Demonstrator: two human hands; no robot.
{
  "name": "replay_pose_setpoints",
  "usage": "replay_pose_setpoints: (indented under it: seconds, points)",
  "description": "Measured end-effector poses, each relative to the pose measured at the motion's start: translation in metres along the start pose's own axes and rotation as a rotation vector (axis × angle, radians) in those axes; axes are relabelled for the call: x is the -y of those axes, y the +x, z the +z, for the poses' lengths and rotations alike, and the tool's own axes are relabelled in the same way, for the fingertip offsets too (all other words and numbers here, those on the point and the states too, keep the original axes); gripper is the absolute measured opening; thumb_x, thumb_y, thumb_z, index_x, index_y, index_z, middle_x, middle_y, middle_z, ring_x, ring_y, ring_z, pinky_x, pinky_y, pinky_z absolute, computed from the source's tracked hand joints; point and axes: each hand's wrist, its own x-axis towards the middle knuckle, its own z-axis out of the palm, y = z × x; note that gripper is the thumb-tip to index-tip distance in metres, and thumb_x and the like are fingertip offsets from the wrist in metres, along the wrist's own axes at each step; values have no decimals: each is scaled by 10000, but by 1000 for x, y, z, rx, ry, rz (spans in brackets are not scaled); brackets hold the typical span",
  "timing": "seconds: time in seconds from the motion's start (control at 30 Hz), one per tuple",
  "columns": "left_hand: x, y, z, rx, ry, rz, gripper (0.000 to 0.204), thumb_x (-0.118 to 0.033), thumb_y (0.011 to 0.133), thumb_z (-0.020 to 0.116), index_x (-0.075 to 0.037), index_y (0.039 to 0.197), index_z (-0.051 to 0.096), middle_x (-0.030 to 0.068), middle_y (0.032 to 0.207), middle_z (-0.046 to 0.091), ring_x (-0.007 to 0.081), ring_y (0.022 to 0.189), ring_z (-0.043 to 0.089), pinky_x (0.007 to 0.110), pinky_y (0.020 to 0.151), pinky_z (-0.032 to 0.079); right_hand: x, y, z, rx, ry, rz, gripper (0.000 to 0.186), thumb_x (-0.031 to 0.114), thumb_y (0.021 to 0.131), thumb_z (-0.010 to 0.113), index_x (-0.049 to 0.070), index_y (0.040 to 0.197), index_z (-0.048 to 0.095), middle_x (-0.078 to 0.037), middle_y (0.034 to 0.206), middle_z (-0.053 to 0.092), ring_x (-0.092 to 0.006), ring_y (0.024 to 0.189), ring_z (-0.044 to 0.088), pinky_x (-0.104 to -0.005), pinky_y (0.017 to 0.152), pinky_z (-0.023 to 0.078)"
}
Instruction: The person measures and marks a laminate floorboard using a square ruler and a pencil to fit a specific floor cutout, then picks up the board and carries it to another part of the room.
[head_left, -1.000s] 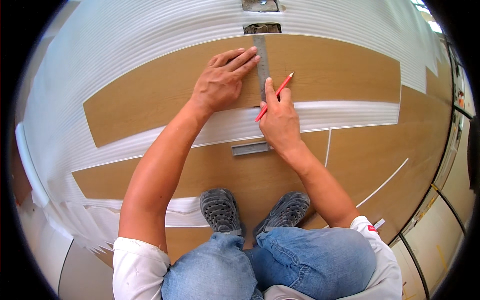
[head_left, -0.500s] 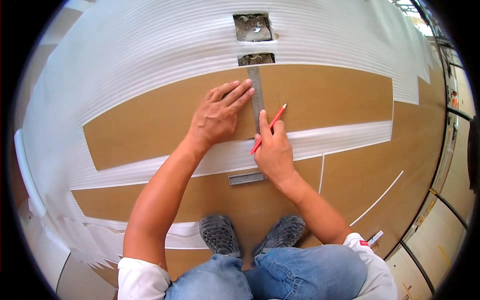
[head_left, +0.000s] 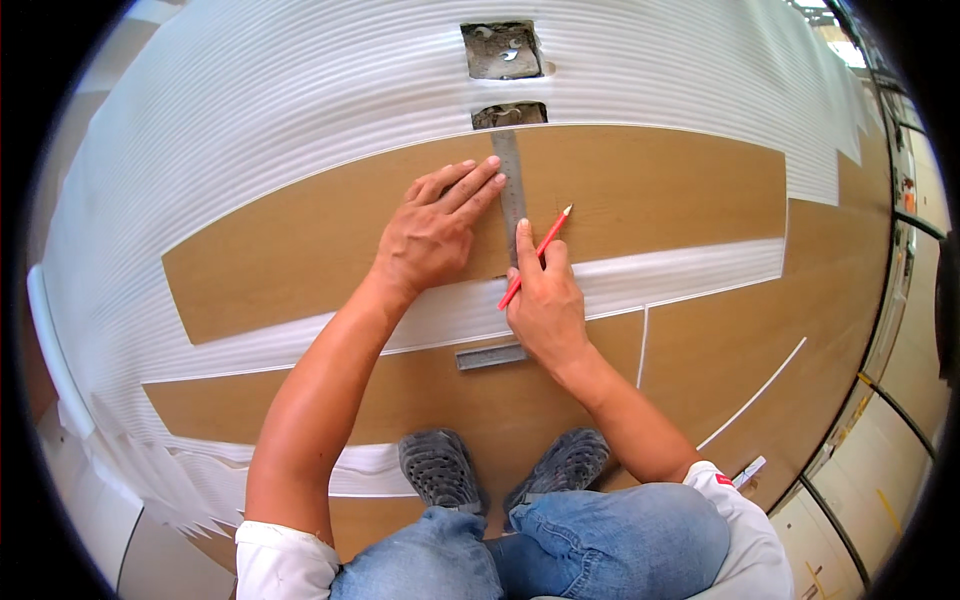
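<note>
A brown floor plank lies crosswise before me. Across it runs the steel blade of a try square; its grey stock sits nearer me, over the brown boards by my right wrist. My left hand lies on the plank with fingers stretched out, fingertips at the blade's left edge. My right hand holds a red pencil, its sharpened tip pointing away to the right. That hand's index finger rests on the blade, and the hand hides the blade's near part.
White ribbed foam underlay spreads beyond the plank and shows in a strip on its near side. Two square recesses hold wires or fittings at the far side. Laid brown boards extend right and under my grey clogs. Thin white strips lie there.
The view has shifted very slightly. Both hands, the pencil and the try square keep their places on the plank.
</note>
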Motion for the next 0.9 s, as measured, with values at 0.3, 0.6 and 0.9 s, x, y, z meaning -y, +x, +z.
replay_pose_setpoints:
  seconds: [0.3, 0.6, 0.9]
  points:
    - [2, -2, 3, -1, -2, 6, 669, 11, 796, 575, -137, 1449, 586, 10, 1568, 506, 237, 1396, 493, 400, 1159, 383, -1, -3, 1, 13, 21, 0, 582, 77, 915, 639, -50, 1463, 490, -217, 1066, 522, -388, 947, 608, -459, 777, 551]
    - [4, -3, 4, -12, 26, 8, 664, 6, 838, 567, -178, 1476, 568, -24, 1575, 498, 226, 1398, 488, 395, 1160, 383, -4, -2, 3, -18, 34, -44, 594, 63, 910, 645, -53, 1468, 478, -252, 1111, 507, -414, 965, 601, -474, 808, 545]
    - [1, -3, 1, 24, 15, 9, 724, 17, 812, 561, -184, 1507, 528, -30, 1597, 469, 229, 1406, 480, 399, 1173, 374, -5, -3, 2, -14, 36, -40, 596, 71, 911, 644, -53, 1469, 477, -241, 1096, 508, -412, 952, 603, -483, 802, 540]
